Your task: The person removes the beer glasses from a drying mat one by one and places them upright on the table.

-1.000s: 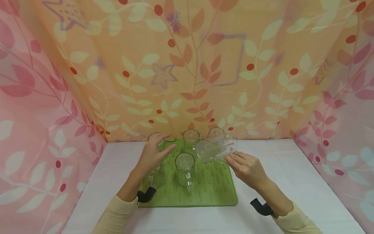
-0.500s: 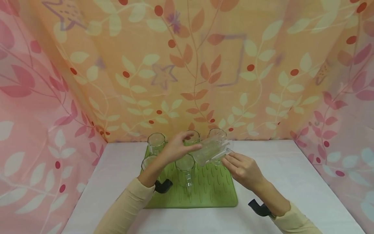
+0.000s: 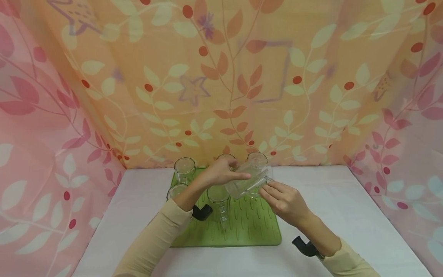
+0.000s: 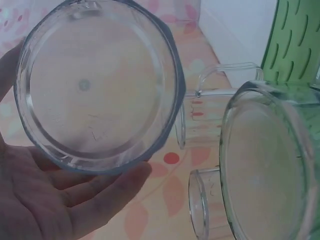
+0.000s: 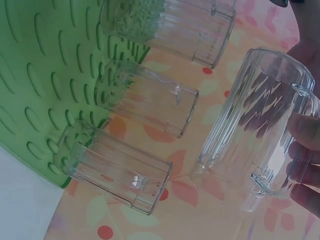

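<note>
My right hand [image 3: 283, 204] grips a clear glass mug [image 3: 243, 184] by its handle and holds it tilted over the right side of a green mat [image 3: 249, 231]. In the right wrist view, its fingers [image 5: 304, 165] curl round that handle. My left hand [image 3: 225, 172] is at the base end of the same mug, thumb over the near side, fingers on the far side. The left wrist view has the round base [image 4: 100, 100] facing the camera, with fairly straight fingers [image 4: 107, 197] along its lower edge. Other clear mugs stand on the mat, among them one front middle [image 3: 219, 202].
More mugs stand at the mat's back left [image 3: 184, 169], front left [image 3: 174, 192] and back right [image 3: 257, 159]; one at the back middle is mostly hidden by my left hand. White table [image 3: 311, 184] surrounds the mat. A patterned curtain [image 3: 221, 84] rises behind.
My left hand has moved rightward from above the left-hand mugs to the held mug. The right hand has shifted slightly left with the mug, still holding its handle.
</note>
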{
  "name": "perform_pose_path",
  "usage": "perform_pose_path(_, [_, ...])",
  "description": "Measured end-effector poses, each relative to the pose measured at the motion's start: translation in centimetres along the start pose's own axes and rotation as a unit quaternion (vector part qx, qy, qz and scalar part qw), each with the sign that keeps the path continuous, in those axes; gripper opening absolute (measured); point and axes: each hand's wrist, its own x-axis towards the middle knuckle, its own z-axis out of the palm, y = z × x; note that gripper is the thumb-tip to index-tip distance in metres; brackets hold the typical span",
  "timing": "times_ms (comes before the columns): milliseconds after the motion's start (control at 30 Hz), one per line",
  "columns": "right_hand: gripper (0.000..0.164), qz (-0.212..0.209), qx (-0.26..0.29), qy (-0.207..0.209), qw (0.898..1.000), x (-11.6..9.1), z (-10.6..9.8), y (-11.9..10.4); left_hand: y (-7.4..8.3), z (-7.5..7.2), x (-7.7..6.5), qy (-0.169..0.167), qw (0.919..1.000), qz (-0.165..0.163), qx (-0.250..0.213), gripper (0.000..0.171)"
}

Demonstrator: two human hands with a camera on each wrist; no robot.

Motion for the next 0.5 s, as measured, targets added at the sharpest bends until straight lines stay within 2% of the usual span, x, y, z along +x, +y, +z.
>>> perform_pose_path(200, [0.039,-0.003,-0.003,0.001,1.000,0.14,0.12,-0.04,0.40,0.14,0.31,-0.015,0.9998,-0.010,0.009,0.045])
perform_pose_path(300, [0.040,-0.003,-0.007,-0.002,1.000,0.16,0.14,-0.09,0.42,0.34,0.39,-0.023,0.9992,-0.022,0.024,0.049])
perform_pose_path(400, [0.040,-0.002,-0.008,-0.004,1.000,0.11,0.12,-0.16,0.46,0.49,0.37,-0.024,0.9984,-0.033,0.038,0.061])
perform_pose_path(500, [0.040,0.000,-0.007,-0.003,1.000,0.11,0.06,-0.21,0.50,0.59,0.37,-0.018,0.9985,-0.039,0.034,0.057])
